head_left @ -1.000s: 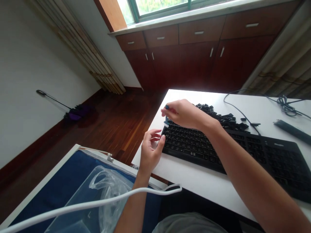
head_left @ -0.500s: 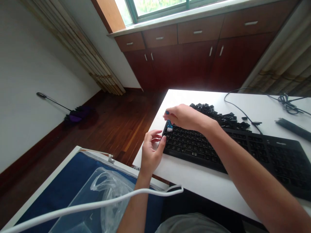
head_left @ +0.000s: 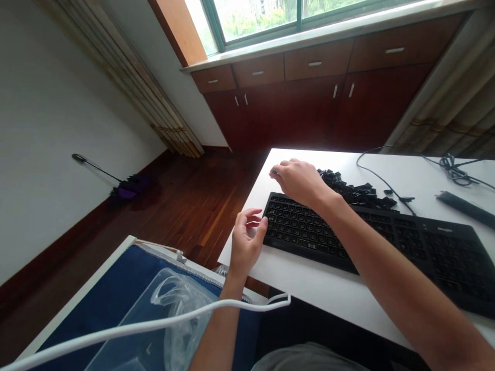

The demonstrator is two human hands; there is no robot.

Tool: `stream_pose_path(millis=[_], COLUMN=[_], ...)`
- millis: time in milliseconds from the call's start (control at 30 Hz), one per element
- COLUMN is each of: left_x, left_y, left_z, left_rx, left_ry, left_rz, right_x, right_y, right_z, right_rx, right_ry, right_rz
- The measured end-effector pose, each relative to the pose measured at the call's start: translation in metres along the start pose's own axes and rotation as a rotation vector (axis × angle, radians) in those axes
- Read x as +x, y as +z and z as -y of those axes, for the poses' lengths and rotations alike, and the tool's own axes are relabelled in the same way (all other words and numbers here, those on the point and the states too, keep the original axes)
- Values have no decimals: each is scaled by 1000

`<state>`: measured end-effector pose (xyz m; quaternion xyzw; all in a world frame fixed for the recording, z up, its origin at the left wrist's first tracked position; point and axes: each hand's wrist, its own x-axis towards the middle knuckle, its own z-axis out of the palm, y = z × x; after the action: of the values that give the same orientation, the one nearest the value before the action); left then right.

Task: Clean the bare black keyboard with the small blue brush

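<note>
A black keyboard (head_left: 299, 226) lies on the white table, its keycaps off across the visible left part. At its left edge is my left hand (head_left: 247, 239), thumb against the rim, fingers apart and slightly bent. My right hand (head_left: 299, 178) is raised over the far left corner of the keyboard, fingers closed around a small blue brush (head_left: 274, 171). Only a bit of the brush's blue handle shows; its bristles are hidden behind the hand. A heap of loose black keycaps (head_left: 351, 190) sits behind the keyboard, partly covered by my right forearm.
A black strip-like bar (head_left: 466, 208) and a coiled cable (head_left: 456, 170) lie at the table's right. Left of the white table (head_left: 253, 190), a blue fabric surface (head_left: 112, 293) holds a clear plastic bag (head_left: 185, 304), with a white curved rod (head_left: 162, 323) across it.
My right hand has lifted the brush off the keyboard's upper left keys and turned, so the bristles no longer show. My left hand stays at the edge. The view has shifted slightly.
</note>
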<state>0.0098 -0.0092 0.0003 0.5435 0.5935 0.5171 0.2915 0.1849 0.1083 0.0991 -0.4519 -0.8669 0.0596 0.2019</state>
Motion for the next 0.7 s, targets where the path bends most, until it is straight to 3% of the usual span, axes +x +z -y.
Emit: stream_pose_path(millis=[200, 400, 567, 700], left_x=[1, 2, 2, 0], left_y=[2, 2, 2, 0], left_z=[4, 5, 3, 1], left_rx=[-33, -44, -46, -42], left_ry=[-11, -26, -29, -33], left_rz=[-30, -61, -43, -18], right_x=[-2, -2, -7, -15], right_y=[-9, -12, -22, -38], right_z=[2, 3, 6, 1], right_rx=[193, 12, -52, -133], right_ry=[-87, -6, -6, 71], right_rz=[250, 60, 115, 124])
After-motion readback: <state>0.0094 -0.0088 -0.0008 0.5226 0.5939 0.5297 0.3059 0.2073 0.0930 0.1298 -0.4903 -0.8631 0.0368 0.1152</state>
